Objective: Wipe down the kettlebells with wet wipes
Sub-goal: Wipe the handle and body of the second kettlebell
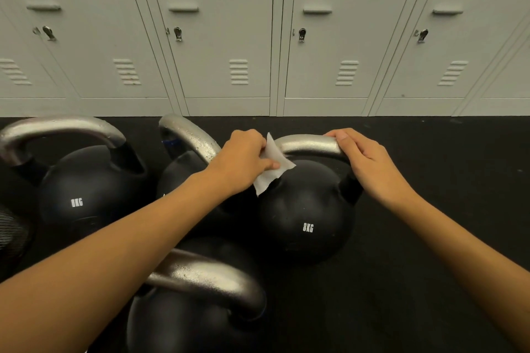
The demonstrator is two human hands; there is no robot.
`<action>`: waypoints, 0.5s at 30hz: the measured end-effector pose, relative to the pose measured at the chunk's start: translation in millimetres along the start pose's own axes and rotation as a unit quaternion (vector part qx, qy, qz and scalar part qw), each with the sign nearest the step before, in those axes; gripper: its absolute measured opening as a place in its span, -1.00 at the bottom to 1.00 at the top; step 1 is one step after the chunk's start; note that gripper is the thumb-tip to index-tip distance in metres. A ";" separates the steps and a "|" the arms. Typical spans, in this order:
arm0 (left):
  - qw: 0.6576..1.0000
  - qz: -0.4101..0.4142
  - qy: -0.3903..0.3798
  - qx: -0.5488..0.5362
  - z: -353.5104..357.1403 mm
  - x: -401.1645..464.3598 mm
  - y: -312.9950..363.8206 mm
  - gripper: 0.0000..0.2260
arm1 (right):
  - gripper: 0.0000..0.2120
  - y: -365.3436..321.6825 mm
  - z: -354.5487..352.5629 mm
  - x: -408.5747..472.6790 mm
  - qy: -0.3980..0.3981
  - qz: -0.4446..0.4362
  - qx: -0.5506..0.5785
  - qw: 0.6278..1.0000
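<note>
Four kettlebells stand close together on the black floor (430, 266), in front of a row of grey lockers (229, 37). At the far left stands the left kettlebell (80, 195), marked 8KG. Its silver handle shows some small drops, so it is perhaps already wiped, but this is only a judgement. Beside it, behind the left forearm, is the back kettlebell (177, 169); many drops sit on its handle, which suggests that it is wet from wiping. The near kettlebell (198, 318) is at the bottom, partly under the same forearm; whether it is cleaned, the view does not tell.

The left hand (243, 160) pinches a white wipe (271, 169) between thumb and curled fingers and holds it against the left end of the handle of the right kettlebell (307, 215), where the handle meets the ball. The right hand (364, 160) grips the right end of this handle with curled fingers and steadies it.

The handle looks dry in its middle, so the wiping of this kettlebell seems near its start. Its handle and ball are probably left to do.
</note>
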State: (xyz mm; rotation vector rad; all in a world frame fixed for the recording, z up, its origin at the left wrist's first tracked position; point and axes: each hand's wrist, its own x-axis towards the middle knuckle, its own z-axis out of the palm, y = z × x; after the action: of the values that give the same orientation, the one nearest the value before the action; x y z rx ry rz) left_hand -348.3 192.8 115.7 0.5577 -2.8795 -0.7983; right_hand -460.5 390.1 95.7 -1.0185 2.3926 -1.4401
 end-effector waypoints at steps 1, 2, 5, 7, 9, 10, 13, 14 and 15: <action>1.000 0.019 0.010 0.000 -0.1 -1.4 4.5 -0.77 | -0.71 0.1 0.2 -0.2 0.002 0.000 0.000 1.000; 0.999 0.040 0.016 0.009 -0.3 -2.4 9.2 -0.77 | -0.71 0.3 0.5 -0.2 0.004 0.000 0.000 1.000; 0.997 0.076 0.018 0.024 -4.9 -2.2 16.4 -0.74 | -0.72 1.8 1.5 0.0 0.008 0.001 -0.005 1.000; 0.998 0.062 0.005 0.012 -8.3 0.3 10.7 -0.74 | -0.72 2.2 1.9 0.3 0.011 0.000 -0.007 1.000; 0.999 0.027 -0.025 0.017 -6.6 2.2 -0.3 -0.76 | -0.71 2.6 2.1 0.6 0.014 -0.001 -0.006 1.000; 0.999 0.008 -0.041 0.022 -4.1 2.9 -5.0 -0.79 | -0.71 2.8 2.4 0.7 0.015 0.000 -0.005 1.000; 0.998 -0.003 -0.053 0.017 -0.8 5.2 -6.6 -0.83 | -0.71 3.5 3.3 1.1 0.016 0.000 -0.005 1.000; 0.999 0.010 -0.044 0.008 -3.1 6.0 -2.2 -0.84 | -0.71 3.5 3.7 1.1 0.017 -0.001 -0.006 1.000; 0.999 0.028 -0.034 0.003 -6.5 6.4 4.0 -0.85 | -0.71 3.7 3.5 1.1 0.018 -0.001 -0.008 1.000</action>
State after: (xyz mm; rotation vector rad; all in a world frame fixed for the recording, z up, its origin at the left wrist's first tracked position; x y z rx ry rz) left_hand -354.3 190.5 123.4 0.4566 -2.9450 -0.8171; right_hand -461.4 388.1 91.0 -1.0075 2.4321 -1.4555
